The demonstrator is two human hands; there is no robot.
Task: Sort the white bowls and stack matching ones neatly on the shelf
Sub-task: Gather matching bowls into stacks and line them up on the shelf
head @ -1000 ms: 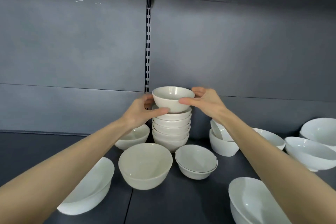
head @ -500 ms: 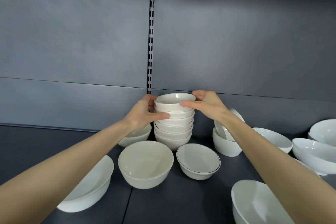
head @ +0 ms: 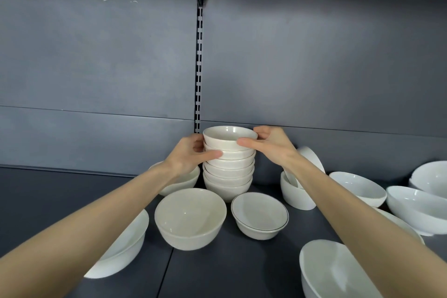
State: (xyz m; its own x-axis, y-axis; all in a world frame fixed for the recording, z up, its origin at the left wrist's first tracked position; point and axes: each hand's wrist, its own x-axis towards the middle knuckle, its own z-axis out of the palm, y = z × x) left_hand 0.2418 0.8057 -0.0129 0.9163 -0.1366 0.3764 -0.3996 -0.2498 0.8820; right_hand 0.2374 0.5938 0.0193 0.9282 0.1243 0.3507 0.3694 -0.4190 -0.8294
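Observation:
A stack of several small cream bowls [head: 228, 172] stands at the back of the dark shelf [head: 242, 266], near the wall. The top bowl [head: 228, 136] sits nested in the stack. My left hand [head: 191, 156] grips the stack's left side, thumb across the second bowl. My right hand [head: 268, 144] holds the top bowl's right rim between thumb and fingers. In front stand a larger cream bowl [head: 190, 218] and a small bowl with a dark rim line [head: 260, 215].
Another cream bowl [head: 180, 180] sits behind my left wrist. A white slanted bowl [head: 125, 244] lies under my left forearm. To the right are nested white bowls [head: 296, 191] and several wide white bowls [head: 358, 187]; one [head: 336, 271] is near the front edge.
The top bowl came down from above the stack and now sits nested on it. Both hands lowered with it and stay on the stack.

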